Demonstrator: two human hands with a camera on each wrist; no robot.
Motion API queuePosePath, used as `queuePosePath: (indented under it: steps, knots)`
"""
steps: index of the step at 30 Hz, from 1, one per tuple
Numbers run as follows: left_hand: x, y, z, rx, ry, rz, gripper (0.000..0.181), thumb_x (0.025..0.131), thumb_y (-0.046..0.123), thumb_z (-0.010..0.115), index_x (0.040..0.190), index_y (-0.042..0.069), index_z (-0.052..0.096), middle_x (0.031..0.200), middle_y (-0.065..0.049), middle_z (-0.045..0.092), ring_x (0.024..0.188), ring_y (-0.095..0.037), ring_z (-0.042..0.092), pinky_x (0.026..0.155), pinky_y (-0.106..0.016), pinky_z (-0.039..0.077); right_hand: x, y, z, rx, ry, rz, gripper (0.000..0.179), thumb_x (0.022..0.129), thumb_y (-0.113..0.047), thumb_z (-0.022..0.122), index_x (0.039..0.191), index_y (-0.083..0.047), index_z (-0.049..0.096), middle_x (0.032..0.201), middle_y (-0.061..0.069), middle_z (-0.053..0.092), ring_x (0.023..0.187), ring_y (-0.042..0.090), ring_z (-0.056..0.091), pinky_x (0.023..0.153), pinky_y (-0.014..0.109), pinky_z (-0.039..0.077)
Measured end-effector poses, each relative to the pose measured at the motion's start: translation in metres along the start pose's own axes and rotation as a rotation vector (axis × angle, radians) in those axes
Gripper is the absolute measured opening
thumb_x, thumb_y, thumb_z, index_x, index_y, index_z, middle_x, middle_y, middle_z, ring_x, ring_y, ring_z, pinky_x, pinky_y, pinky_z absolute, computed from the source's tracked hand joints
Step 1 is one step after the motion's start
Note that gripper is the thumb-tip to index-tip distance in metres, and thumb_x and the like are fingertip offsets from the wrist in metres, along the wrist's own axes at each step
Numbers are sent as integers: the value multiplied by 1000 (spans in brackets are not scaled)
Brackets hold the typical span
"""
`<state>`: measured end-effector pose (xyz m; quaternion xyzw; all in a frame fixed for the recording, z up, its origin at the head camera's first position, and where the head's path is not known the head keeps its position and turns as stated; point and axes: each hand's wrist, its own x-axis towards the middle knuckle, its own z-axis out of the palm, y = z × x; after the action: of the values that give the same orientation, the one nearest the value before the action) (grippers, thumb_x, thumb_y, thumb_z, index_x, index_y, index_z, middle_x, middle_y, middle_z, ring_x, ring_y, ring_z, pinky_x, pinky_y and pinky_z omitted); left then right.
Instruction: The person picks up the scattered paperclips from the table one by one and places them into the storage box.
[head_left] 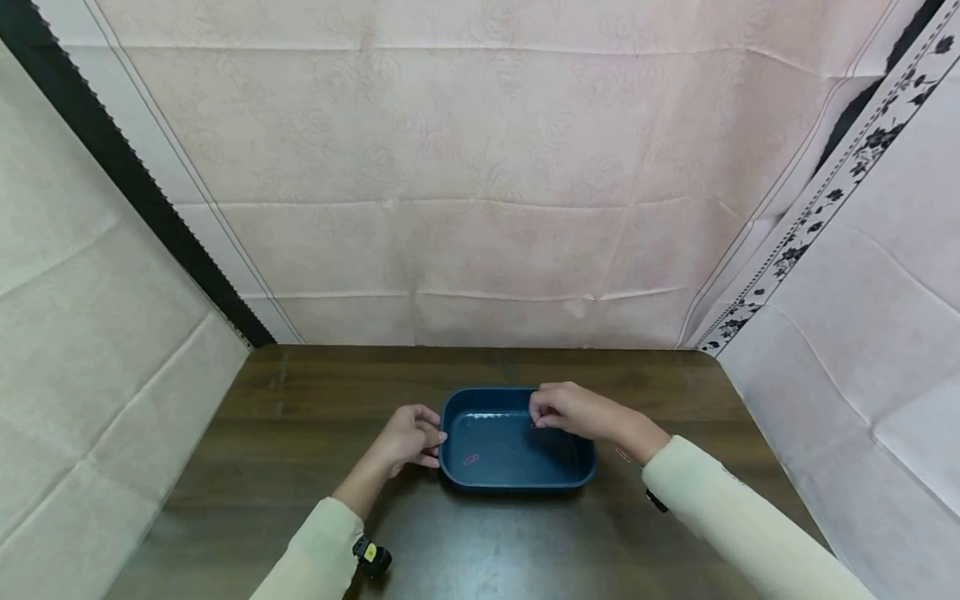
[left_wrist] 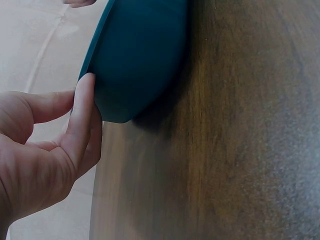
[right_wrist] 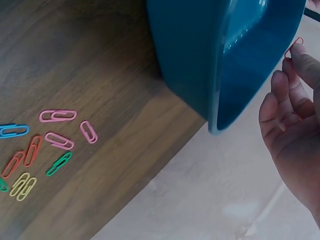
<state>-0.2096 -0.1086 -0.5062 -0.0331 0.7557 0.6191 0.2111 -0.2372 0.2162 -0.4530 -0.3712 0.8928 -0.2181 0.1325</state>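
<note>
A dark blue rectangular tray (head_left: 495, 442) with raised walls sits on the wooden table. At its left wall, my left hand (head_left: 408, 437) pinches the rim between thumb and fingers, as the left wrist view shows. My right hand (head_left: 573, 408) is over the tray's right part, holding a red paper clip (right_wrist: 288, 52) between thumb and forefinger. On the tray floor, toward the left front, lies one pinkish paper clip (head_left: 471, 459).
To the tray's right, several loose paper clips lie on the table (right_wrist: 125, 160): pink clips (right_wrist: 58, 116), red clips (right_wrist: 32, 151), yellow clips (right_wrist: 26, 188), green ones (right_wrist: 59, 163) and a blue clip (right_wrist: 14, 131). Pale cloth (head_left: 480, 250) hangs behind the table and at both sides.
</note>
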Motion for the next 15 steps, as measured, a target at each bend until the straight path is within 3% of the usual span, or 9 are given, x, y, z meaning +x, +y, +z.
queuePosePath:
  steps: [15]
  knots:
    - [-1,3,1,7,5,-2,27,97,-1,67,122,-6,57,100,-23,66,73,-23,67,65,-38,66,23,-14,18,-91,-104,-74,8,101,-16,68,94,-20,65,89,-8,55,77,4,51,68,17,50]
